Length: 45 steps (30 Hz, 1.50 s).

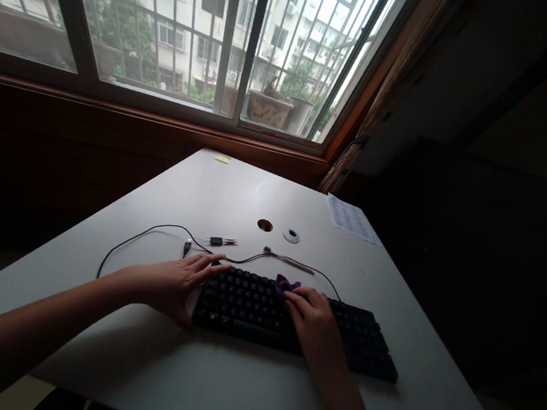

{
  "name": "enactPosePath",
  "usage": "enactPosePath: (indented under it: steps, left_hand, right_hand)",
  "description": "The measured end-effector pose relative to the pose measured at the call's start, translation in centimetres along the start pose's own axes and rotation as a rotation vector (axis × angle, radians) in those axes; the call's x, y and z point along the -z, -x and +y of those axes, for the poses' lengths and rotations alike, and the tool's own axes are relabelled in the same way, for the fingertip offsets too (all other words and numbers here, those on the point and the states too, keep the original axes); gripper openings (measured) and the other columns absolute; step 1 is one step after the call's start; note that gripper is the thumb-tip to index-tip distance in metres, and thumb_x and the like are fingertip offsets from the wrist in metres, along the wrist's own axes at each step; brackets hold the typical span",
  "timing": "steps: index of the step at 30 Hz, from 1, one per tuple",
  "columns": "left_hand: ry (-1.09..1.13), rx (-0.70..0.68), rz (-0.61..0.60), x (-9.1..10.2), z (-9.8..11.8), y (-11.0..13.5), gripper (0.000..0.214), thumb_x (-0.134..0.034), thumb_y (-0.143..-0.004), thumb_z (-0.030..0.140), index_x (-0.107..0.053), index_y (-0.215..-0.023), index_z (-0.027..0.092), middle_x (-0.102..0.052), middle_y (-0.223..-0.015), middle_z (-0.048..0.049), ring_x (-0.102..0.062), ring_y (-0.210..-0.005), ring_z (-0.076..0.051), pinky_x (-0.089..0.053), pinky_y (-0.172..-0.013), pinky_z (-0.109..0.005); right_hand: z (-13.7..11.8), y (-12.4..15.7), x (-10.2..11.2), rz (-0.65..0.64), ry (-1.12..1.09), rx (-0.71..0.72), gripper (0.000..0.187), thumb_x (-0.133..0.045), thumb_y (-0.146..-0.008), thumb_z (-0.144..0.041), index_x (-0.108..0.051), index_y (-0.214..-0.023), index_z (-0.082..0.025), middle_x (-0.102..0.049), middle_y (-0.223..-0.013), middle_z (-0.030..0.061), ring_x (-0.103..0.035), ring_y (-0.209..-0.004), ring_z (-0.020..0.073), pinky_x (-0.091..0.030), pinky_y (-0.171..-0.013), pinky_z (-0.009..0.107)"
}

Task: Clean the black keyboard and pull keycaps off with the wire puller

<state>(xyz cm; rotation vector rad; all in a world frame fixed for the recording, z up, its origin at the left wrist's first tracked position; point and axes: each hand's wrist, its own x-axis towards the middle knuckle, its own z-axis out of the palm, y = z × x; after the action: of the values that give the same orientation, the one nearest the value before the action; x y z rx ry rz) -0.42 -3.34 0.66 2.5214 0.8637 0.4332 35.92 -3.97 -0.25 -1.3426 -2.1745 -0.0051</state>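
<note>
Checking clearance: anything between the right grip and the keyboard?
Only the purple cloth, pinched in the right grip over the keyboard near its far edge. Nothing else visible intervenes; the brush lies beyond that edge.

Slim and bare, a left forearm and a right forearm narrow toward a left hand and a right hand, both also bare, with slender fingers that taper toward the tips, all shadowed in dim light.
</note>
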Motion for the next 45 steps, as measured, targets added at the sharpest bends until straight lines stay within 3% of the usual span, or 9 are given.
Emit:
enactPosePath:
  steps: [9,19,22,27,36,45]
  left_hand:
    - [0.077,0.064,0.058,-0.9,0.2,0.5,0.121,-0.086,-0.067,0.051,-0.011,-0.159,0.030,-0.027,-0.159,-0.0164,-0.029,-0.144,-0.044,-0.036,-0.114,-0.062]
    - [0.038,-0.018,0.130,-2.2,-1.5,0.6,0.126,-0.087,-0.066,0.052,-0.006,-0.159,0.029,-0.031,-0.156,-0.0182,-0.031,-0.144,-0.043,-0.034,-0.116,-0.061]
    - [0.034,-0.045,0.151,-2.2,-1.5,0.4,0.125,-0.087,-0.067,0.052,-0.007,-0.159,0.029,-0.031,-0.156,-0.0182,-0.032,-0.143,-0.043,-0.035,-0.116,-0.059]
    - [0.051,-0.047,0.145,-2.0,-1.2,0.2,0.125,-0.088,-0.066,0.051,-0.008,-0.159,0.028,-0.034,-0.154,-0.0184,-0.035,-0.142,-0.042,-0.036,-0.115,-0.058]
    - [0.073,-0.005,0.097,-1.6,-0.7,0.1,0.122,-0.087,-0.066,0.048,-0.011,-0.158,0.029,-0.032,-0.154,-0.0166,-0.034,-0.141,-0.040,-0.037,-0.115,-0.057]
    - [0.098,0.018,0.095,-1.5,-0.5,0.1,0.119,-0.087,-0.066,0.047,-0.013,-0.158,0.031,-0.033,-0.154,-0.0153,-0.037,-0.139,-0.040,-0.038,-0.113,-0.058]
  right_hand:
    - [-3.0,0.0,-1.3,0.055,0.029,-0.053,0.020,-0.054,-0.093,-0.018,-0.070,-0.105,-0.020,-0.071,-0.098,0.0098,-0.066,-0.093,0.0263,-0.055,-0.087,0.044]
    - [-11.0,-4.1,-4.6,-0.032,-0.118,0.055,0.015,-0.063,-0.087,-0.010,-0.074,-0.091,-0.019,-0.071,-0.091,0.0070,-0.065,-0.089,0.0234,-0.055,-0.086,0.038]
    - [-12.1,-4.6,-5.2,-0.050,-0.196,0.067,0.016,-0.064,-0.086,-0.010,-0.074,-0.092,-0.020,-0.070,-0.092,0.0057,-0.065,-0.091,0.0224,-0.055,-0.089,0.037]
    - [-11.0,-3.6,-4.8,-0.068,-0.211,0.036,0.020,-0.065,-0.086,-0.009,-0.073,-0.103,-0.019,-0.066,-0.097,0.0067,-0.065,-0.091,0.0207,-0.056,-0.087,0.034]
    - [-7.5,-0.1,-1.9,-0.039,-0.021,0.048,0.015,-0.062,-0.088,-0.008,-0.070,-0.092,-0.019,-0.064,-0.091,0.0065,-0.064,-0.085,0.0218,-0.057,-0.080,0.037]
    - [-2.6,3.8,0.3,0.068,0.058,-0.090,0.012,-0.055,-0.093,-0.017,-0.067,-0.095,-0.021,-0.065,-0.094,0.0061,-0.067,-0.084,0.0218,-0.057,-0.077,0.037]
